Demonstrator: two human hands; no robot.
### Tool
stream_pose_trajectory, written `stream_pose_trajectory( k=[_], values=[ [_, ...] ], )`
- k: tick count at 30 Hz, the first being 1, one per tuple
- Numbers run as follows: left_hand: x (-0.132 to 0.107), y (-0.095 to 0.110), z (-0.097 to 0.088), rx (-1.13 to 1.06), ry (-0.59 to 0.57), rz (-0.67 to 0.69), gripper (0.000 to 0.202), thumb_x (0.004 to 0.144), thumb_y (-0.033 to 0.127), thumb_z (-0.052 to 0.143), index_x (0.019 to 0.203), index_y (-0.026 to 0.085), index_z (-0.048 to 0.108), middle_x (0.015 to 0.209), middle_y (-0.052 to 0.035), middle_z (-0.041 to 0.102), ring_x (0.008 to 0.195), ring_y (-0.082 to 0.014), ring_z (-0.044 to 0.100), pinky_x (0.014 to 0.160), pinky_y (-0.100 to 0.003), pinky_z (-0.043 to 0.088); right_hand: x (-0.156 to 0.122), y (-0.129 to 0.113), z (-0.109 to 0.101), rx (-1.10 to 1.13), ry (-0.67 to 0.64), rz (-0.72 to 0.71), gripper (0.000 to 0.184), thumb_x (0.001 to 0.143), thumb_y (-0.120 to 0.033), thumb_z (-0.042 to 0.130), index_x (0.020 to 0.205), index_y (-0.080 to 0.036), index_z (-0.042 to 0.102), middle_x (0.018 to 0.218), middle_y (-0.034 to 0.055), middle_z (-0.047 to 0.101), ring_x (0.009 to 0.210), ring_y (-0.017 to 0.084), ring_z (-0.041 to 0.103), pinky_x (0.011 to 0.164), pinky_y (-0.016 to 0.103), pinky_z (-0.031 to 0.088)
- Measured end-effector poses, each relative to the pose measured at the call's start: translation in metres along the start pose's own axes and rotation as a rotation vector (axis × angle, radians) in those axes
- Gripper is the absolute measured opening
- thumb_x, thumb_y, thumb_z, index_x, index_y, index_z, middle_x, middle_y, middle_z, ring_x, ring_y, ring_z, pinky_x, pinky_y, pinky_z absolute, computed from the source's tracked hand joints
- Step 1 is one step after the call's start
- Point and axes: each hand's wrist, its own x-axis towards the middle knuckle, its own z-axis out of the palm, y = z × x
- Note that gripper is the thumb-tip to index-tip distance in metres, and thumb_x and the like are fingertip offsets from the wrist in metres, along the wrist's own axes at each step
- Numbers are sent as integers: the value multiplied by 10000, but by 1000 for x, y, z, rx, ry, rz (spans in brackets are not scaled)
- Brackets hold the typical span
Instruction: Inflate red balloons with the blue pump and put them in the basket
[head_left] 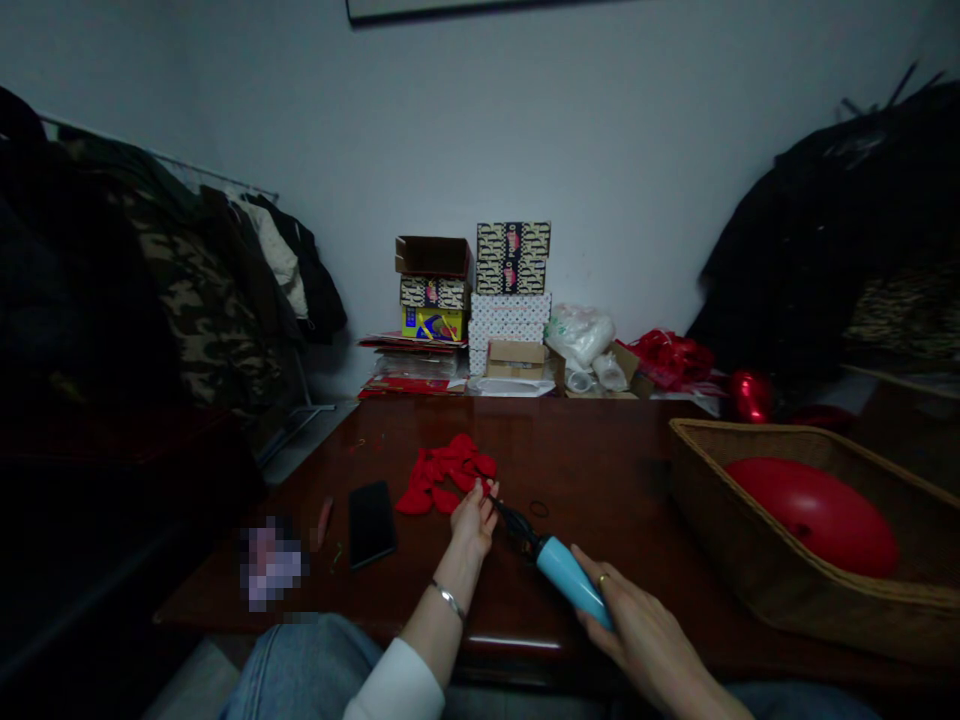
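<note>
My right hand (pixel 637 610) is wrapped around the light-blue barrel of a balloon pump (pixel 574 578), whose black nozzle end points up and left. At the nozzle tip, my left hand (pixel 475 515) pinches a limp red balloon (pixel 486 489); how far its neck covers the nozzle is hidden by the fingers. Just beyond that hand lies a loose pile of uninflated red balloons (pixel 429 478) on the dark wooden table (pixel 600 460). To the right, an inflated red balloon (pixel 817 510) rests in a wicker basket (pixel 739 545).
A black phone (pixel 371 522) lies left of my left hand, beside a reddish stick-like item (pixel 325 522). A dark ring-shaped band (pixel 538 508) is near the pump. Stacked boxes (pixel 510 310) and bagged plastic (pixel 581 335) stand at the back. Clothes (pixel 195 290) hang at left.
</note>
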Motion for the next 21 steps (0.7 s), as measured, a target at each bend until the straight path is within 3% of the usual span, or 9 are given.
stream_pose_trajectory(
  k=[5,13,21],
  values=[
    [1,-2,-3,-4,-7,35,34,786,164,630,805,174,603,941,-69,691,896,-168,662,845,-326,446,1,-4,-1,-23,-20,15,628,818,-345,423,1407,-188,269,1365,93,441,1235,229,426,991,346,354],
    [-10,-10,0,35,-41,65,147,725,223,704,768,152,583,888,-94,693,860,-198,671,751,-308,490,5,-17,-5,-7,-47,49,616,826,-334,396,1409,-193,258,1287,92,499,1104,226,538,917,338,407],
    [-14,-22,-3,9,-13,84,182,704,223,722,770,150,569,852,-103,693,799,-191,676,710,-299,518,6,-24,2,-17,-59,75,618,826,-311,397,1413,-188,246,1314,104,477,1145,235,511,939,340,384]
  ],
)
